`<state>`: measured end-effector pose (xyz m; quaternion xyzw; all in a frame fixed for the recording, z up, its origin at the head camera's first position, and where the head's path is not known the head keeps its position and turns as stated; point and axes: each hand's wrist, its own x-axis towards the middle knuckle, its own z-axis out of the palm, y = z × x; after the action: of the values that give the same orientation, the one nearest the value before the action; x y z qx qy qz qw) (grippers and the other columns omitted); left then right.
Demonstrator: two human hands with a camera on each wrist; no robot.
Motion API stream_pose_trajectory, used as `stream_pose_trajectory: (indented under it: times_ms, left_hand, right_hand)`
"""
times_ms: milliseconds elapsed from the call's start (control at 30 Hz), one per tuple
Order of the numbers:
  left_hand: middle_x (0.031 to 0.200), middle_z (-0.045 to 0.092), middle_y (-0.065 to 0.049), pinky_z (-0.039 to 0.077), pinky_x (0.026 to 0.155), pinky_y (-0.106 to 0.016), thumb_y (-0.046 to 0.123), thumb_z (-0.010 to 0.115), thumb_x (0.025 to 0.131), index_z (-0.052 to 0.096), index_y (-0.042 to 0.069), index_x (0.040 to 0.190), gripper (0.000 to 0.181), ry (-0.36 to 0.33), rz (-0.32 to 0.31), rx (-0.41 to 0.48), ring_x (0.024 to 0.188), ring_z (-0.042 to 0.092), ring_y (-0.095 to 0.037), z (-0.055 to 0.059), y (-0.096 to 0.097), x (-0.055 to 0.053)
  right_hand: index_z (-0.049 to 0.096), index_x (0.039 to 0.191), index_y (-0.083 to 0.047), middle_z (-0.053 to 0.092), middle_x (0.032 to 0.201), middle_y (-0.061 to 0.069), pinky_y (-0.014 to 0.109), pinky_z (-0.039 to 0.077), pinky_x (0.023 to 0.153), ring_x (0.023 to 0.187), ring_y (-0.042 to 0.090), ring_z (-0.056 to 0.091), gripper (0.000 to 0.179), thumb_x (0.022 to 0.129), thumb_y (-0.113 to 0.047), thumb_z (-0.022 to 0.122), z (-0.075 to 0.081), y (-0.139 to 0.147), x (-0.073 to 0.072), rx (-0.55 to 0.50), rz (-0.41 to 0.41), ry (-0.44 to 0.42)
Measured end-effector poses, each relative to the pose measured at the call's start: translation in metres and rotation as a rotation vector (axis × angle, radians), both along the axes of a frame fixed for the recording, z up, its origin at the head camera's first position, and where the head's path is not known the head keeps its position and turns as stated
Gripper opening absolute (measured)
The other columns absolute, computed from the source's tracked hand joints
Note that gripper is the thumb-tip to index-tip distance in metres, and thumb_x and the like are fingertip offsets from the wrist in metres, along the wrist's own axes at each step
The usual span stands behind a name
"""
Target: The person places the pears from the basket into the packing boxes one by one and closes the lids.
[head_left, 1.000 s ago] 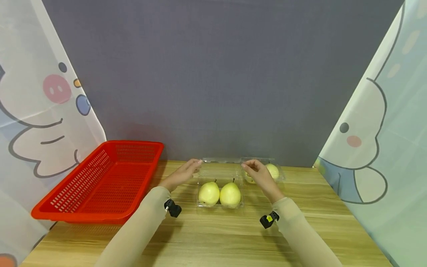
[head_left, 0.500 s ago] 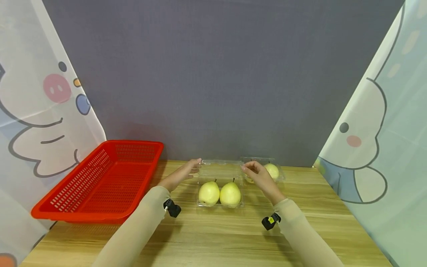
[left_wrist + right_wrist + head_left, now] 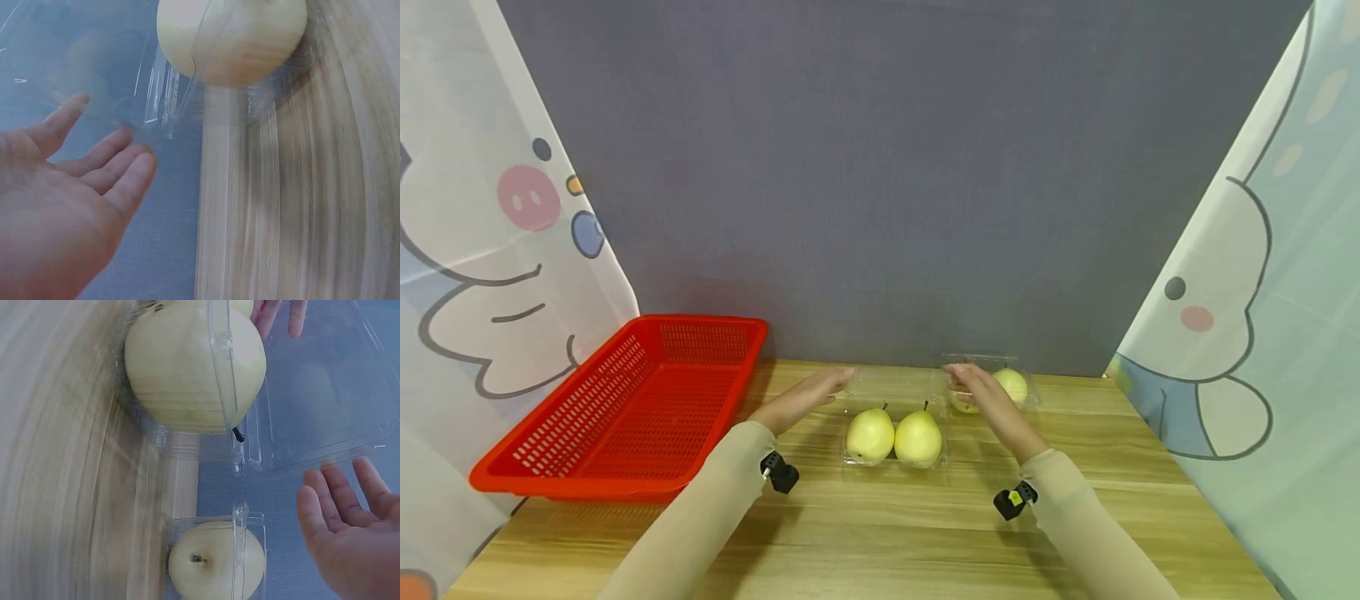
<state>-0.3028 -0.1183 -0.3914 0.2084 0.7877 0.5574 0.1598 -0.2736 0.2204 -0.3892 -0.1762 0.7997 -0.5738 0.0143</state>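
Two yellow-green pears (image 3: 870,435) sit side by side in a clear plastic clamshell box (image 3: 895,461), their stems up. Its hinged lid (image 3: 898,382) stands raised at the far side. My left hand (image 3: 805,398) is at the lid's left edge, fingers stretched out, palm visible in the left wrist view. On the opposite edge is my right hand (image 3: 988,400); its extended fingertips (image 3: 329,467) are right at the lid's rim in the right wrist view. Neither hand grips anything.
Behind my right hand stands a second clear box (image 3: 1032,392) with pears (image 3: 1011,385), partly hidden. A red perforated basket (image 3: 700,462) lies at the left on the wooden table (image 3: 887,533). A grey cloth backdrop (image 3: 880,208) rises behind the table.
The lid's upper edge appears lower in view than before. My right fingers, earlier bent at the lid's corner, have straightened. My left fingertips have lowered slightly, and both wrists have shifted a little outward.
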Motion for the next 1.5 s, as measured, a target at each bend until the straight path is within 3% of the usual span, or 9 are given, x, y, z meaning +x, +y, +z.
stream_pose_trajectory:
  times_ms: [200,367,667,833,1033,1300,1500]
  left_hand:
    - [0.156,0.037,0.002,0.026,0.116,-0.051,0.061,0.046,0.1,0.039,0.02,0.155,0.069,0.015,-0.014,-0.083,0.143,0.034,-0.025,0.002,-0.004,0.007]
    - [0.156,0.037,0.005,0.026,0.115,-0.056,0.061,0.049,0.098,0.042,0.03,0.153,0.063,0.026,-0.003,-0.124,0.143,0.034,-0.025,-0.001,-0.006,0.013]
    - [0.159,0.033,-0.002,0.024,0.115,-0.059,0.054,0.058,0.097,0.038,0.023,0.155,0.069,0.055,-0.039,-0.143,0.147,0.026,-0.032,-0.008,-0.007,0.019]
    - [0.16,0.029,-0.007,0.023,0.115,-0.058,0.052,0.06,0.097,0.034,0.016,0.157,0.075,0.077,-0.066,-0.16,0.148,0.022,-0.035,-0.01,-0.007,0.02]
    - [0.16,0.029,-0.005,0.024,0.116,-0.057,0.048,0.065,0.095,0.036,0.019,0.156,0.074,0.085,-0.079,-0.157,0.148,0.021,-0.037,-0.013,-0.008,0.021]
    - [0.161,0.027,-0.01,0.028,0.114,-0.057,0.04,0.072,0.093,0.037,0.019,0.155,0.075,0.107,-0.126,-0.136,0.147,0.021,-0.043,-0.016,-0.009,0.024]
    - [0.16,0.025,-0.015,0.027,0.114,-0.057,0.036,0.075,0.091,0.035,0.012,0.155,0.079,0.132,-0.161,-0.135,0.146,0.021,-0.045,-0.017,-0.01,0.025]
  right_hand:
    - [0.047,0.147,-0.007,0.042,0.149,0.019,0.061,0.03,0.112,0.138,0.045,0.037,0.059,0.107,-0.05,0.037,0.0,0.0,0.003,0.044,0.02,-0.016]
    - [0.053,0.142,-0.007,0.049,0.145,0.018,0.059,0.034,0.109,0.135,0.038,0.044,0.059,0.105,-0.051,0.042,0.0,-0.001,0.007,0.139,-0.013,0.001]
    - [0.054,0.14,-0.02,0.055,0.14,0.008,0.055,0.043,0.103,0.124,0.028,0.054,0.048,0.103,-0.051,0.049,-0.005,-0.001,0.02,0.258,0.025,0.013]
    - [0.054,0.141,-0.018,0.052,0.144,0.008,0.055,0.043,0.104,0.129,0.031,0.051,0.046,0.104,-0.044,0.052,-0.008,-0.001,0.023,0.264,0.056,0.026]
    - [0.054,0.141,-0.016,0.045,0.15,0.008,0.053,0.04,0.107,0.134,0.033,0.046,0.048,0.101,-0.043,0.059,-0.01,0.0,0.024,0.277,0.07,0.049]
    - [0.052,0.14,0.0,0.043,0.149,0.02,0.055,0.042,0.105,0.132,0.039,0.045,0.054,0.098,-0.031,0.067,-0.02,0.002,0.022,0.266,0.125,0.133]
    - [0.054,0.137,0.002,0.041,0.149,0.025,0.057,0.042,0.104,0.133,0.042,0.043,0.051,0.097,-0.027,0.069,-0.025,0.001,0.022,0.256,0.14,0.169]
